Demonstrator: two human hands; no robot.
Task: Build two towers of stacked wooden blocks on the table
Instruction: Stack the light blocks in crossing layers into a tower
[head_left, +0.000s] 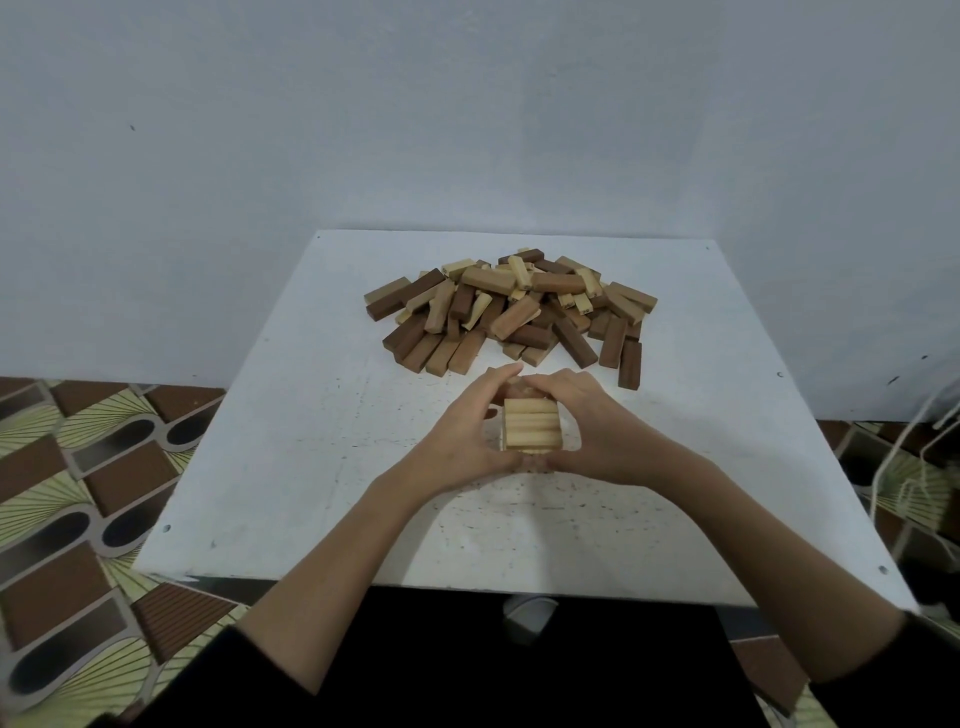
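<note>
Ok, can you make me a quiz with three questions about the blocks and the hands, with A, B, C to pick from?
1. Where is the big pile of loose blocks?
A. On the floor
B. On the table, behind the hands
C. In a box

2. What colour are the blocks on top of the little stack?
A. Pale wood
B. Blue
C. Black

3. What are the left hand and right hand doing?
A. Resting in the lap
B. Waving in the air
C. Cupping the stack, one on each side

Answers:
1 B: the pile lies on the white table, farther from the person than the hands.
2 A: the top layer shows light, pale wooden blocks lying side by side.
3 C: both hands curl round the stack from its two sides.
</note>
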